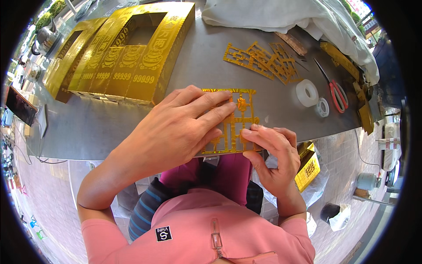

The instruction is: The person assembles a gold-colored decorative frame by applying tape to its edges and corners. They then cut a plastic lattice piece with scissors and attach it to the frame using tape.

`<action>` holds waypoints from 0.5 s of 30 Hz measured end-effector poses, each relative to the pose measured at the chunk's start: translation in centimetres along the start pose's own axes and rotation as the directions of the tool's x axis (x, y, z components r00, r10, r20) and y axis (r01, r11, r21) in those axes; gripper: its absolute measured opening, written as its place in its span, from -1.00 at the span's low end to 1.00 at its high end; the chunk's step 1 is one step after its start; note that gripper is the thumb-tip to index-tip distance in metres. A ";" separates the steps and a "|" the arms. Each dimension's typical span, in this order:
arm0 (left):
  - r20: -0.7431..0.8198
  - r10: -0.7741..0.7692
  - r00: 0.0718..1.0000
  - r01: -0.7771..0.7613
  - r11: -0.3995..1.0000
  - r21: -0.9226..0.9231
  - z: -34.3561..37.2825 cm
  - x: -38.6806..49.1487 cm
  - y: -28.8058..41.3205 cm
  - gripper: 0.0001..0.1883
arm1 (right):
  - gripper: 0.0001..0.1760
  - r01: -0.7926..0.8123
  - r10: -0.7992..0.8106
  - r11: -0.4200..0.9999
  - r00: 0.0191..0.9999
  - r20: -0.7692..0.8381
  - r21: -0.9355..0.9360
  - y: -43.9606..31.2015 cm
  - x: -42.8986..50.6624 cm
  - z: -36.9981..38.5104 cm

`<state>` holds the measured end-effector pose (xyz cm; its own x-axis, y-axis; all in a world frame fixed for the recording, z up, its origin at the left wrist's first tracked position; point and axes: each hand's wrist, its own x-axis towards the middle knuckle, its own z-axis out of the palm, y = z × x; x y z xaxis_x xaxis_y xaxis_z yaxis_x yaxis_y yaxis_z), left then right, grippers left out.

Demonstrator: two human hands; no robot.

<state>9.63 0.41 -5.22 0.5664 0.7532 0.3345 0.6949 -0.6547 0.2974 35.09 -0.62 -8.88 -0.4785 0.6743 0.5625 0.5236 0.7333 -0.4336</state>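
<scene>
A gold openwork foil card panel [233,132] lies at the front edge of the metal table. My left hand [189,120] rests palm down across its left part, fingers stretched over it and hiding much of that side. At the lower right of the panel is my right hand [275,148], its fingertips touching the openwork and its thumb by the table edge. Whether the thumb and fingers pinch the card cannot be made out. Beyond the hands, several similar gold cutout panels [263,62] lie overlapping.
Gold printed boxes [132,56] with window openings stand at the back left. To the right lie a white tape roll [307,93], a smaller roll [323,107] and red-handled scissors [338,97]. White cloth [257,15] covers the back. A gold box [308,168] sits in plastic below the table edge.
</scene>
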 end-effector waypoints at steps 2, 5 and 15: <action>0.000 -0.003 1.000 0.003 1.000 0.003 0.0 0.0 0.0 -0.55 | -0.42 -0.003 0.003 1.000 1.000 0.005 0.001 0.0 0.1 -0.1; -0.007 -0.004 1.000 0.004 1.000 0.009 0.2 -0.1 0.1 -0.55 | -0.41 0.000 0.000 1.000 1.000 0.014 0.011 0.0 0.2 -0.2; 0.003 -0.054 0.999 0.054 0.998 0.033 0.4 -0.6 1.2 -0.49 | -0.44 -0.017 0.015 0.999 0.998 0.053 0.033 0.1 0.7 -0.6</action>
<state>10.27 -0.79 -5.43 0.5296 0.7876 0.3150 0.7386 -0.6108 0.2852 35.21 -0.15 -8.10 -0.5074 0.6889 0.5176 0.5081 0.7244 -0.4660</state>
